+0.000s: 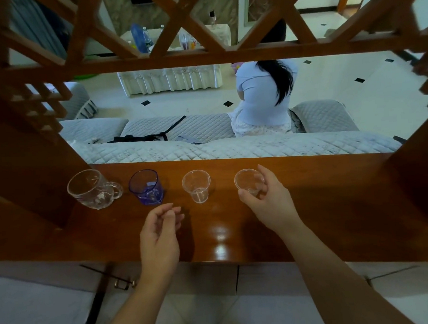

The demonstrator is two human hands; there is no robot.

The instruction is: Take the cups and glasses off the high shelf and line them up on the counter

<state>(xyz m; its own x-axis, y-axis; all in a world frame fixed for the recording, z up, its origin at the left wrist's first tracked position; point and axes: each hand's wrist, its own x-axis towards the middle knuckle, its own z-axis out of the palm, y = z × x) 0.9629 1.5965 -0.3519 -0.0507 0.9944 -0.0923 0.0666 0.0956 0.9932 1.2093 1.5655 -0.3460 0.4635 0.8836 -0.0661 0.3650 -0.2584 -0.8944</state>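
Past the wooden lattice (199,25) someone sits on a quilted grey sofa (182,148). On the glossy wooden worktop (323,205) stand a handled glass mug (92,189), a blue glass (147,187) and a clear cup (197,185), spaced in a row. The right hand (265,196) grips another clear cup (249,182) at the row's right end; the left hand (159,235) hovers loosely curled, its grip holding nothing.

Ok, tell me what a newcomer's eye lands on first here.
The row of four vessels along the wooden counter: a clear glass mug at the left, a blue tumbler, then a clear plastic cup. The right hand grips the fourth, another clear cup, at the row's right end; the left hand hovers nearby, holding nothing. Beyond the lattice, a person sits on a grey sofa.
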